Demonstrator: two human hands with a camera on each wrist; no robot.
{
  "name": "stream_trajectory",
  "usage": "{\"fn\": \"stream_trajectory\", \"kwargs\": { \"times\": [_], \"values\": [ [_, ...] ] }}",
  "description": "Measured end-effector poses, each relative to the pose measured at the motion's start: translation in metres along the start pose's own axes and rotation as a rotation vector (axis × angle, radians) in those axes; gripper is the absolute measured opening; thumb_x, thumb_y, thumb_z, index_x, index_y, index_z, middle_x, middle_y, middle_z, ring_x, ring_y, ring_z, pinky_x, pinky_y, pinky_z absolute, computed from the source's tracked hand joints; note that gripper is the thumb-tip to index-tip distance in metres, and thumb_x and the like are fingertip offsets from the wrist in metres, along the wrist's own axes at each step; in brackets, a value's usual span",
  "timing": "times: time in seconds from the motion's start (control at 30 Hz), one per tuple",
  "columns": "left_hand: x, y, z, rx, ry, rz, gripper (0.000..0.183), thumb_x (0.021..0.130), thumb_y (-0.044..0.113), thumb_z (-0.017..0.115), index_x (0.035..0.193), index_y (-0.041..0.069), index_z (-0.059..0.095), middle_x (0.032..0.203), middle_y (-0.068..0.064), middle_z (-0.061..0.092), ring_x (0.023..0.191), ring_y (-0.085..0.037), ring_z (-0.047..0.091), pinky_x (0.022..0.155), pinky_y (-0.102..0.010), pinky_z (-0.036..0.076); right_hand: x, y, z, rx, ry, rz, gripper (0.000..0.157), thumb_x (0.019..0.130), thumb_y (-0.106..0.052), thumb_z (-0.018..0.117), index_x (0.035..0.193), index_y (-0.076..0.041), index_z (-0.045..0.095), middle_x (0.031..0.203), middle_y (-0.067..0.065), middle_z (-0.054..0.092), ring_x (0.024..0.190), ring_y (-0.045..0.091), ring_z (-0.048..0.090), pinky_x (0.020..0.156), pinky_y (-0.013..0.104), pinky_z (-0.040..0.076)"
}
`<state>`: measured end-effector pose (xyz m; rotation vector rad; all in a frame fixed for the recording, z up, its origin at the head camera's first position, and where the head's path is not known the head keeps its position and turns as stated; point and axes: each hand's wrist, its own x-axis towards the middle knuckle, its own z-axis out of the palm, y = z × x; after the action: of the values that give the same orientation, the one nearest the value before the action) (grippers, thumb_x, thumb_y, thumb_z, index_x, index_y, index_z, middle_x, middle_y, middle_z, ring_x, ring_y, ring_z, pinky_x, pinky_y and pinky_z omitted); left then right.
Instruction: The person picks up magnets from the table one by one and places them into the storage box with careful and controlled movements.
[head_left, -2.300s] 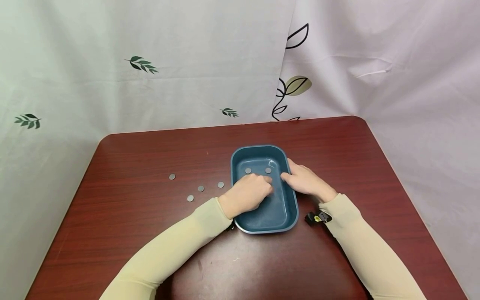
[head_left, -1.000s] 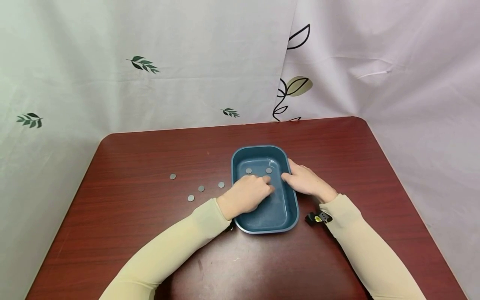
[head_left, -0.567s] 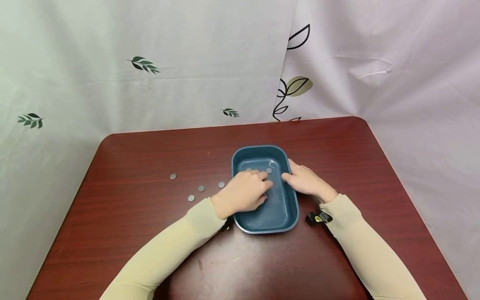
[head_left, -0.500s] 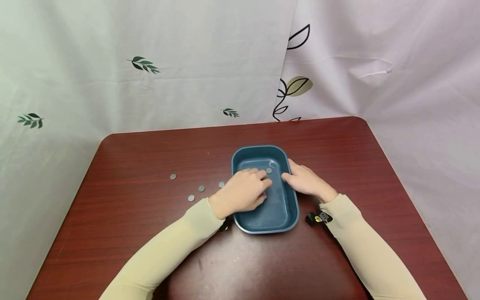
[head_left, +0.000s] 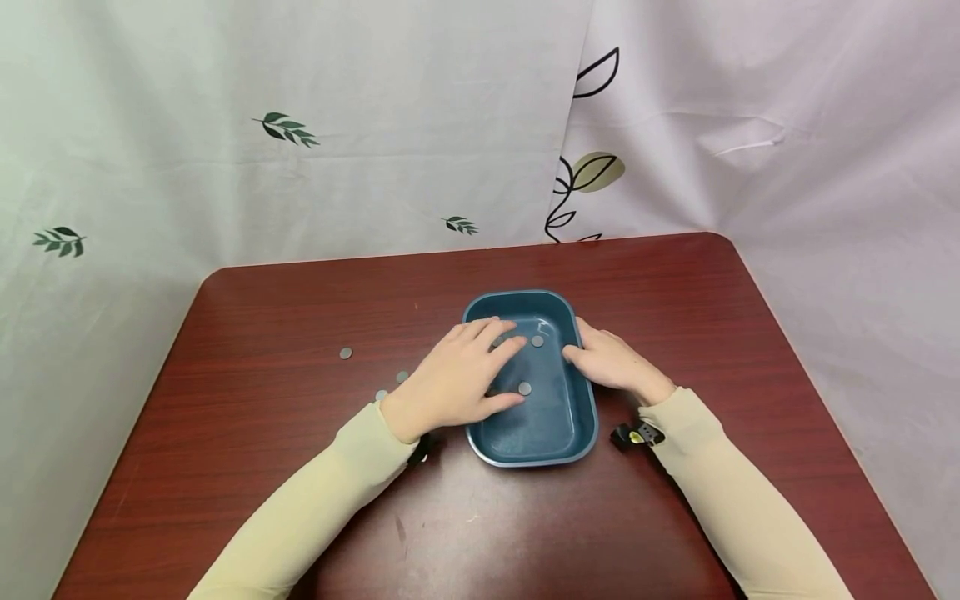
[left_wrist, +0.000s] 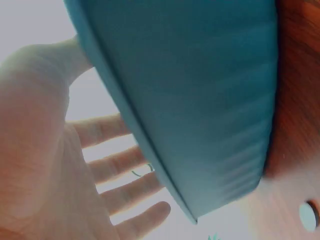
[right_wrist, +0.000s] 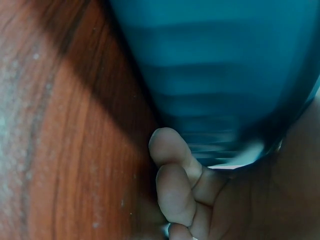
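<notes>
My left hand [head_left: 453, 379] hovers over the left rim of a blue rectangular tray [head_left: 551, 429], fingers spread and nothing in its grasp. In the left wrist view its palm and straight fingers [left_wrist: 122, 165] show beyond the tray wall [left_wrist: 195, 100]. Inside the tray, one small grey disc [head_left: 525, 388] lies by the left thumb and another disc [head_left: 537, 342] farther back. A third, near the fingers, is partly hidden. My right hand [head_left: 611, 360] grips the tray's right side, thumb over the rim; in the right wrist view its curled fingertips [right_wrist: 175, 192] sit low beside the outer wall.
Left of the tray on the reddish-brown table [head_left: 270, 433] lie a far disc [head_left: 346, 353], a second disc [head_left: 402, 377] and a nearer disc [head_left: 382, 395], the last two close to the left wrist. A patterned white curtain [head_left: 390, 183] hangs behind the table.
My left hand has drawn back leftward and its curled fingers have spread. A disc formerly hidden under it now shows on the tray floor. The right hand and tray have stayed put.
</notes>
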<state>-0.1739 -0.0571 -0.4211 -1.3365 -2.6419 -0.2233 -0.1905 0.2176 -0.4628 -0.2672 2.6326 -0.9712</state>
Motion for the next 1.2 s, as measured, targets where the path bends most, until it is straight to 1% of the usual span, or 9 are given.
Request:
{"fn": "stream_trajectory", "kwargs": {
  "times": [0.13, 0.23, 0.37, 0.57, 0.77, 0.87, 1.07, 1.2],
  "values": [
    [-0.009, -0.006, -0.006, 0.013, -0.010, -0.027, 0.081, 0.089, 0.067, 0.068, 0.149, 0.014, 0.054, 0.150, -0.012, 0.052, 0.139, -0.035, 0.051, 0.113, -0.052, 0.044, 0.001, 0.001, 0.000, -0.001, 0.007, 0.001, 0.063, 0.098, -0.027, 0.049, 0.157, -0.010, 0.035, 0.126, 0.013, 0.069, 0.098, 0.021, 0.068, 0.092, 0.043, 0.050],
    [-0.019, -0.013, -0.009, 0.010, -0.007, -0.055, 0.084, 0.088, 0.067, 0.069, 0.151, 0.015, 0.052, 0.152, -0.014, 0.050, 0.139, -0.035, 0.050, 0.114, -0.054, 0.044, 0.001, 0.000, -0.001, 0.005, 0.002, 0.002, 0.063, 0.098, -0.027, 0.049, 0.158, -0.010, 0.034, 0.128, 0.013, 0.068, 0.099, 0.022, 0.068, 0.093, 0.043, 0.050],
    [-0.036, -0.024, -0.012, 0.005, -0.006, -0.113, 0.088, 0.087, 0.067, 0.070, 0.153, 0.013, 0.049, 0.154, -0.015, 0.049, 0.140, -0.036, 0.050, 0.113, -0.055, 0.044, 0.000, -0.001, -0.001, 0.019, -0.009, 0.007, 0.064, 0.099, -0.026, 0.048, 0.159, -0.011, 0.032, 0.130, 0.013, 0.067, 0.099, 0.021, 0.068, 0.093, 0.043, 0.050],
    [-0.063, -0.041, -0.015, -0.007, -0.019, -0.223, 0.092, 0.087, 0.067, 0.070, 0.156, 0.012, 0.044, 0.157, -0.015, 0.045, 0.140, -0.038, 0.050, 0.111, -0.057, 0.045, 0.000, -0.002, -0.001, 0.020, -0.011, 0.010, 0.066, 0.098, -0.026, 0.048, 0.160, -0.012, 0.031, 0.134, 0.013, 0.065, 0.101, 0.022, 0.068, 0.095, 0.044, 0.050],
    [-0.085, -0.055, -0.015, -0.011, -0.031, -0.286, 0.091, 0.087, 0.066, 0.071, 0.155, 0.013, 0.044, 0.158, -0.014, 0.044, 0.137, -0.040, 0.052, 0.106, -0.060, 0.047, -0.001, -0.001, -0.001, 0.018, -0.013, 0.010, 0.067, 0.099, -0.026, 0.048, 0.161, -0.012, 0.029, 0.138, 0.013, 0.064, 0.103, 0.023, 0.067, 0.096, 0.046, 0.051],
    [-0.092, -0.062, -0.013, -0.013, -0.027, -0.312, 0.090, 0.087, 0.065, 0.072, 0.155, 0.012, 0.045, 0.156, -0.014, 0.045, 0.135, -0.040, 0.053, 0.105, -0.060, 0.047, -0.001, -0.001, -0.001, 0.018, -0.014, 0.009, 0.067, 0.099, -0.026, 0.048, 0.162, -0.011, 0.028, 0.138, 0.013, 0.063, 0.103, 0.023, 0.068, 0.096, 0.046, 0.051],
    [-0.102, -0.078, -0.010, -0.003, -0.007, -0.365, 0.085, 0.087, 0.056, 0.076, 0.153, 0.010, 0.048, 0.152, -0.015, 0.049, 0.131, -0.041, 0.055, 0.101, -0.061, 0.048, -0.002, 0.000, -0.001, 0.006, 0.003, 0.000, 0.061, 0.097, -0.026, 0.049, 0.156, -0.013, 0.037, 0.130, 0.011, 0.067, 0.103, 0.022, 0.066, 0.094, 0.043, 0.048],
    [-0.108, -0.087, -0.011, -0.001, -0.025, -0.406, 0.082, 0.089, 0.053, 0.075, 0.153, 0.010, 0.047, 0.152, -0.015, 0.049, 0.130, -0.041, 0.055, 0.099, -0.062, 0.048, -0.002, 0.000, -0.002, 0.009, 0.000, -0.001, 0.060, 0.098, -0.026, 0.049, 0.155, -0.014, 0.037, 0.127, 0.010, 0.068, 0.103, 0.022, 0.066, 0.094, 0.042, 0.048]
  ]
}}
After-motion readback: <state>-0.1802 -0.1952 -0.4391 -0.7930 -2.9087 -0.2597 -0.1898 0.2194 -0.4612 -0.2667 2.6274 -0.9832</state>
